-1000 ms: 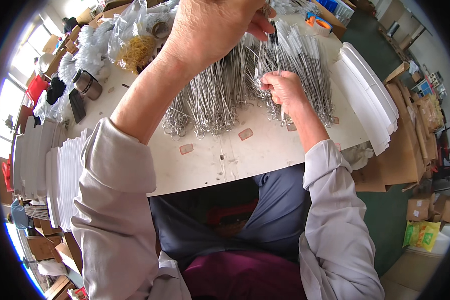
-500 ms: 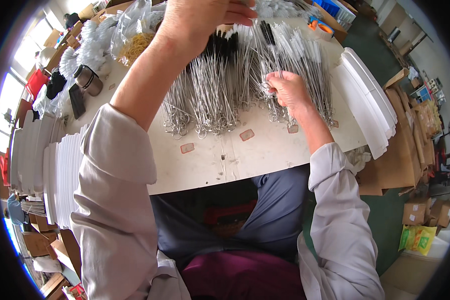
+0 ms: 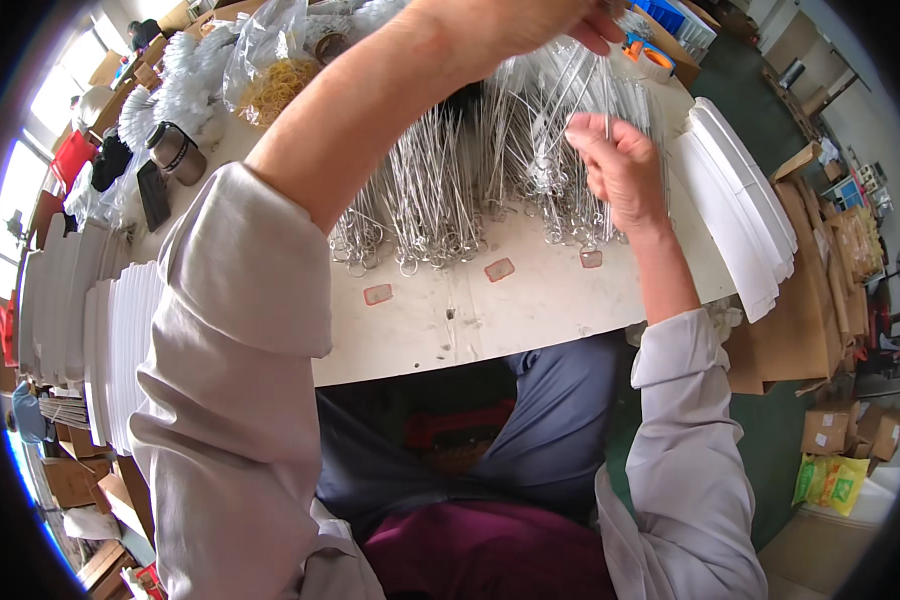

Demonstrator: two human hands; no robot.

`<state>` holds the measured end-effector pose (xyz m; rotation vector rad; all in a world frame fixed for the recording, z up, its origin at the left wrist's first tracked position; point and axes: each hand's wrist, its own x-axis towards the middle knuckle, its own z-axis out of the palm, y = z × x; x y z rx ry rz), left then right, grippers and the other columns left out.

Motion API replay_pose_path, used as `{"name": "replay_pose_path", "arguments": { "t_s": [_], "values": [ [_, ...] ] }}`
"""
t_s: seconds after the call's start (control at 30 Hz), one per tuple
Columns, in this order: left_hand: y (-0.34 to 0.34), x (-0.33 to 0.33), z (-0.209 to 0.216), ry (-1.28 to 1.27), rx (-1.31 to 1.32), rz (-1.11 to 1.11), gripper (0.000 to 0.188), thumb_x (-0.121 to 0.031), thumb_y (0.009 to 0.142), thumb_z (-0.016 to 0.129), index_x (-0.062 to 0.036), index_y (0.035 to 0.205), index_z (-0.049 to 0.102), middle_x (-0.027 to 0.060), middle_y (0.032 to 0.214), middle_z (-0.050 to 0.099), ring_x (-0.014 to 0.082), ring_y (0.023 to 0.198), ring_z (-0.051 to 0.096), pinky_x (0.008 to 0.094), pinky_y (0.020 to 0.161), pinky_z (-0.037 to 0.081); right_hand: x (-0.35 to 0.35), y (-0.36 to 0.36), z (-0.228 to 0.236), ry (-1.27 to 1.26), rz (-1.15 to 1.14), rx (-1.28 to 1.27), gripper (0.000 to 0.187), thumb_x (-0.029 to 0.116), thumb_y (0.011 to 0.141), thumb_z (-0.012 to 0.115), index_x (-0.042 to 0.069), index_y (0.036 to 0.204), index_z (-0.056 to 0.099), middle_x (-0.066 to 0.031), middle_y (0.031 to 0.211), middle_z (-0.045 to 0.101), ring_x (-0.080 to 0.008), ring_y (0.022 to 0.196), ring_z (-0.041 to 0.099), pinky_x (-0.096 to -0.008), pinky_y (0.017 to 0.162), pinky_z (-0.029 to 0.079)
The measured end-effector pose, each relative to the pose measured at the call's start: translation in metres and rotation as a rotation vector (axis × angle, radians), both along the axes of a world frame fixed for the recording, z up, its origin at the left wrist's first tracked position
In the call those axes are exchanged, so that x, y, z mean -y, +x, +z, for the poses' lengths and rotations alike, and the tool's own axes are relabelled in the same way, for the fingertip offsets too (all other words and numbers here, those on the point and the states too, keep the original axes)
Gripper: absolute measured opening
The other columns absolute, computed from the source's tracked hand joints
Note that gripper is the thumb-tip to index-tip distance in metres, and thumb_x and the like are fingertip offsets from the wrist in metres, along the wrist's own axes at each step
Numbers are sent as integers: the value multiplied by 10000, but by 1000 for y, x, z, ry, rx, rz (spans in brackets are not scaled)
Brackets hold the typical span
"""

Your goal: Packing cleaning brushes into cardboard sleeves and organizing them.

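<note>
Thin wire brushes [image 3: 435, 190] with looped ends lie in bunches across the table, loops toward me. Their bristle heads are partly hidden behind my left forearm. My right hand [image 3: 622, 170] is closed on the stems of a few wire brushes at the right-hand bunch, slightly above the others. Reaching across to the top edge, my left hand [image 3: 545, 22] is over the far ends of that bunch. Its fingers are bent together, and the picture's edge cuts them off, so what they pinch cannot be made out.
Stacks of white strips stand at the table's right [image 3: 735, 210] and left [image 3: 125, 350]. A steel flask [image 3: 177, 155] and a bag of yellow rubber bands [image 3: 273, 92] sit at the back left. An orange tape dispenser [image 3: 650, 60] and blue bin [image 3: 662, 14] are at the back right.
My left hand has moved right along the far edge, its forearm now covering more brushes. My right hand has shifted a little right and up with the stems in it.
</note>
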<state>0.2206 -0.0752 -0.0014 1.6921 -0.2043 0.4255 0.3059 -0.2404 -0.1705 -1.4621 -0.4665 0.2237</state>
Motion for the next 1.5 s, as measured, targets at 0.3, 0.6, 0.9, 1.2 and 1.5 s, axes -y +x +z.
{"name": "replay_pose_path", "arguments": {
  "t_s": [0.3,0.6,0.9,1.2,1.5],
  "values": [
    [13,-2,-12,-8,86,31,269,-152,1006,623,113,1036,660,173,872,720,204,763,723,322,703,639,-7,7,21,41,-29,311,196,188,974,754,5,1044,764,33,763,630,1,615,463,-187,522,339],
    [31,-17,-158,245,-222,152,222,-193,826,735,28,851,737,135,744,735,208,677,725,356,686,587,-28,19,24,-5,-182,507,240,243,964,757,6,933,763,3,696,676,-52,642,590,-250,589,470],
    [18,0,-194,396,-130,293,175,-156,826,732,14,858,710,188,803,725,341,771,725,407,740,571,-31,13,30,-159,-289,576,317,245,958,755,9,755,696,-41,602,667,-77,547,587,-285,524,463],
    [10,8,-212,380,-80,291,116,-109,835,693,-9,816,637,181,720,667,383,690,671,441,666,535,-36,16,25,-123,-325,554,369,251,942,764,23,687,624,-41,575,644,-87,512,560,-309,495,450],
    [8,9,-211,264,-54,339,116,-81,847,675,-2,790,612,143,655,633,253,586,629,373,616,515,-32,19,31,-91,-293,567,356,250,947,755,11,705,646,-31,577,644,-76,507,547,-292,493,441]
  ]
}}
